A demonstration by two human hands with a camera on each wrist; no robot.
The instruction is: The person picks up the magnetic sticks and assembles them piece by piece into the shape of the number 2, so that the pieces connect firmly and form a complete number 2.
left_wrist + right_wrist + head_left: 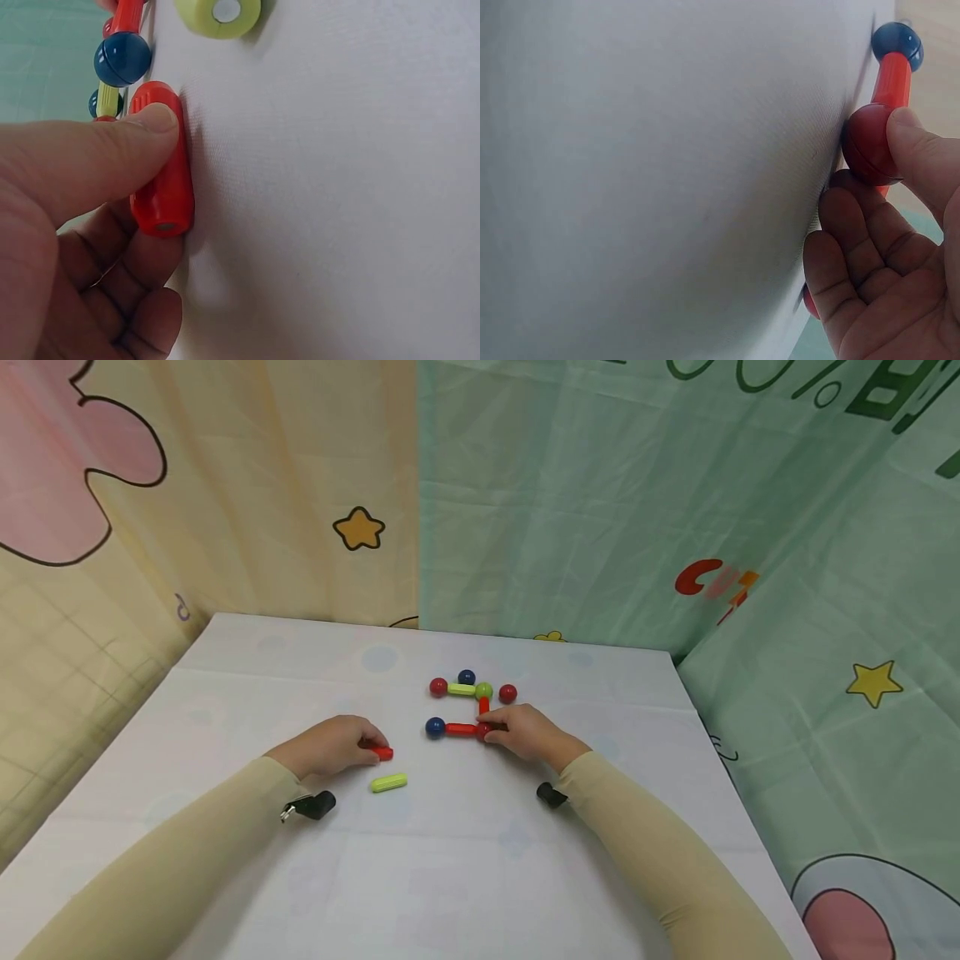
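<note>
A red magnetic rod (166,180) is pinched between the thumb and fingers of my left hand (337,746), low over the table. My right hand (527,733) grips a red ball (870,144) at the corner of a joined chain. From that ball one red rod (461,729) runs left to a blue ball (435,727). Another red rod (483,704) leads away to a green ball (483,691), joined by a yellow-green rod (461,689) to a red ball (438,687). A loose yellow-green rod (388,782) lies near my left hand.
Behind the chain sits a blue ball (467,677), close to the yellow-green rod. A separate red ball (507,693) lies just beyond my right hand. The white-covered table (450,877) ends at patterned cloth walls (570,510) at the back and sides.
</note>
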